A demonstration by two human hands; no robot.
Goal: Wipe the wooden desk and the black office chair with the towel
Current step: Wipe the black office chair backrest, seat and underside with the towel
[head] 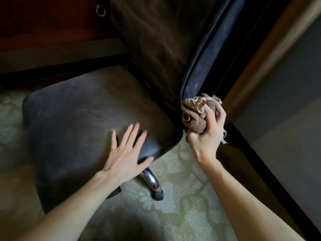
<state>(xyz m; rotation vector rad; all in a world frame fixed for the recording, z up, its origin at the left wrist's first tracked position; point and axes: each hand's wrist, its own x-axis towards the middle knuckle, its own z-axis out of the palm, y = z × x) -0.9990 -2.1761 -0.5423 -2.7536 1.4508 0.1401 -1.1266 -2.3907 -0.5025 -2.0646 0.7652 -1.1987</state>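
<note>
Wiping the black office chair (78, 110) at this point, by the look of it; no judging the desk part from here. Holding the towel (192, 115) bunched into a brown wad in the right hand (206, 136), with fingers and thumb curled tight round it. Pressing that wad against the bottom end of the backrest's side edge (205, 66), right at the joint with the seat. Bracing with the left hand (125, 153), spread flat with straight fingers, on the near corner of the seat, just above the chrome leg (151, 180) and its caster (159, 195).

Grey dust film across seat and backrest face (156, 40); pale smudges along the side edge too. Reckoning most of the chair not yet clean.

To do this step well:
- Keep the left hand planted to stop swivel and roll on the carpet (182, 180).
- Drag the wad up along the edge in one long stroke, not short scrubs.
- Follow the piping seam; push a fold into the crease at the seat joint, a likely dust trap.
- Turn the wad to a fresh face once soiled, or else just smear.
- Loosen the bunch for the broad seat and backrest face; cover more with a flat pad.
- Work top down, seat last.

Dark wood with a ring pull (100, 10) at upper left, probably the desk's front; no tabletop in view. Cannot tell the nature of the wooden trim (260, 66) at right.
</note>
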